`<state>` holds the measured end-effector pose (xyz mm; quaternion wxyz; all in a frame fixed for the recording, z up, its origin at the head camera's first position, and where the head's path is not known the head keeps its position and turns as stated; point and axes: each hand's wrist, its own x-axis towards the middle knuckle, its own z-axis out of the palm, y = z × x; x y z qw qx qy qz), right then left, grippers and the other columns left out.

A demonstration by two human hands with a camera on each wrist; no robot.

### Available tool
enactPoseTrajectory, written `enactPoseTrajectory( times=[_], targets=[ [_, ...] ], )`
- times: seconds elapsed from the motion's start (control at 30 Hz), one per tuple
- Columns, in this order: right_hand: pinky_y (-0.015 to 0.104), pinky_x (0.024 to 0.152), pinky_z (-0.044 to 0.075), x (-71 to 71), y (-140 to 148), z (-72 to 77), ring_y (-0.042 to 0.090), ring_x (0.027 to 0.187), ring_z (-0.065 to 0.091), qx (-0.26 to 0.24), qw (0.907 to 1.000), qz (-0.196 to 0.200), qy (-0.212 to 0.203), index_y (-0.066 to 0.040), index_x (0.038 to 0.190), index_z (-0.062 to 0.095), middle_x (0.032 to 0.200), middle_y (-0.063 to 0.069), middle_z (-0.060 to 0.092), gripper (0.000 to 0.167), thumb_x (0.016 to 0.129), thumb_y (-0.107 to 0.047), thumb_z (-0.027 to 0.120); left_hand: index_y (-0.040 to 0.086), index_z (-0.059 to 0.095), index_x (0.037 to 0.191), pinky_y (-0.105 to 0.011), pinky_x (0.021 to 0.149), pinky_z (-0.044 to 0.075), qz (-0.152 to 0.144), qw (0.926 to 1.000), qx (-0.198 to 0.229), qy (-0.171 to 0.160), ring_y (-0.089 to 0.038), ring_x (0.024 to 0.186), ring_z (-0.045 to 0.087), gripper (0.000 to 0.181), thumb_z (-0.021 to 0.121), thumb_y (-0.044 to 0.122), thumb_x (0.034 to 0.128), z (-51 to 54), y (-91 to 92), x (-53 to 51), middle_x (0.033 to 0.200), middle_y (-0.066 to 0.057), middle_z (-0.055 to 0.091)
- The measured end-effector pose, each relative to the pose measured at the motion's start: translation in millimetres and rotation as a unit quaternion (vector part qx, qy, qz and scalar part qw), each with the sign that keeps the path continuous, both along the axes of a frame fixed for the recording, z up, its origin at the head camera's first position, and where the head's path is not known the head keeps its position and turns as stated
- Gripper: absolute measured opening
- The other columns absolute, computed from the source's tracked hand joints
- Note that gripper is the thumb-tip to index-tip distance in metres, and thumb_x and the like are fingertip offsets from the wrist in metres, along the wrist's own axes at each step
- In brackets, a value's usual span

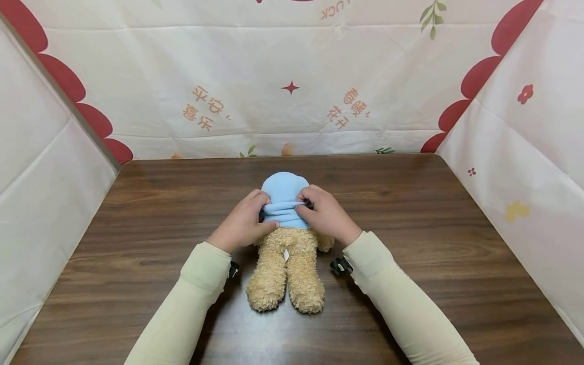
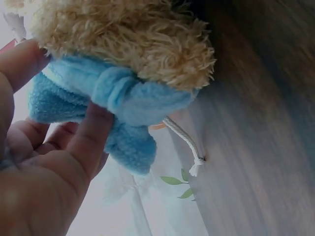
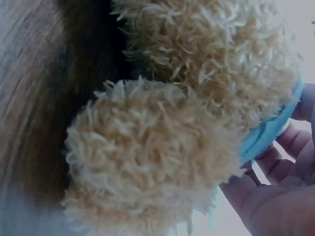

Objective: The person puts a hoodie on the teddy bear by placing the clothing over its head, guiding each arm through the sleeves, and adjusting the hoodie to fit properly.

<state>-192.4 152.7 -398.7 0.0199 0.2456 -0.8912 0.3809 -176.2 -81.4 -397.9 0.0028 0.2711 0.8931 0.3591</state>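
A tan plush bear (image 1: 306, 268) lies on the table with its legs toward me. Light-blue fleece clothing (image 1: 285, 186) covers its upper body and lies bunched in folds around the middle; the bear's head is hidden. My left hand (image 1: 244, 220) grips the clothing at its left side, thumb along the lower hem and fingers higher up. On the other side my right hand (image 1: 328, 213) pinches a fold between thumb and fingers. In the left wrist view a knotted white cord (image 2: 183, 135) hangs beside the blue cloth (image 2: 133, 101). Curly fur (image 3: 152, 152) fills much of the right wrist view.
The dark wood table (image 1: 433, 243) extends around the bear on all sides. Behind it hangs a white printed cloth (image 1: 292, 121), with white side cloths (image 1: 538, 177) at left and right. A dark wrist device (image 1: 341, 266) sits by the right cuff.
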Motion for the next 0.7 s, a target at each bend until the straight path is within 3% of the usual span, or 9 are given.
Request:
enactPoseTrajectory(
  times=[0.17,0.33,0.43,0.57,0.7],
  targets=[
    [0.037,0.069,0.039,1.2,2.1,2.2,0.020,0.078,0.046,0.031,0.9993,0.020,0.010,-0.013,0.093,0.056,0.094,0.004,0.049,0.004,0.094,-0.009,0.054,0.008,0.051,0.091,-0.034,0.066,0.038,0.014,0.9999,-0.005,0.001,-0.020,0.075,0.044,0.028,0.077,0.017,0.0881,0.8,1.6,2.1,0.090,-0.010,0.047],
    [0.037,0.070,0.038,1.8,5.0,4.4,0.020,0.080,0.044,0.059,0.9971,0.047,0.011,-0.011,0.097,0.054,0.094,0.005,0.048,0.010,0.088,-0.005,0.055,0.011,0.051,0.089,-0.034,0.065,0.038,0.023,0.9996,-0.015,-0.005,-0.019,0.073,0.044,0.028,0.078,0.019,0.0883,-1.5,3.5,3.5,0.085,-0.008,0.047],
    [0.037,0.068,0.036,2.3,5.2,3.7,0.019,0.076,0.042,0.060,0.9970,0.049,0.008,-0.010,0.097,0.052,0.089,0.006,0.046,0.011,0.088,-0.005,0.056,0.011,0.050,0.098,-0.034,0.065,0.039,0.036,0.9991,-0.007,-0.022,-0.019,0.072,0.045,0.030,0.078,0.019,0.0882,-3.4,4.6,3.5,0.082,-0.006,0.049],
    [0.036,0.066,0.036,3.4,4.6,1.5,0.017,0.067,0.041,0.055,0.9978,0.036,0.001,-0.010,0.108,0.054,0.081,0.004,0.046,0.015,0.093,-0.009,0.054,0.008,0.047,0.125,-0.037,0.072,0.044,0.054,0.9977,0.001,-0.040,-0.022,0.080,0.053,0.050,0.078,0.021,0.0881,-3.0,4.3,3.5,0.099,-0.012,0.060],
    [0.035,0.065,0.040,5.2,4.9,0.7,0.017,0.066,0.044,0.042,0.9989,0.017,-0.008,-0.009,0.126,0.055,0.086,0.004,0.052,0.028,0.099,-0.016,0.054,0.007,0.049,0.139,-0.041,0.094,0.046,0.052,0.9981,-0.012,-0.032,-0.025,0.113,0.058,0.059,0.076,0.023,0.0896,-1.8,4.3,2.0,0.131,-0.015,0.058]
  ],
)
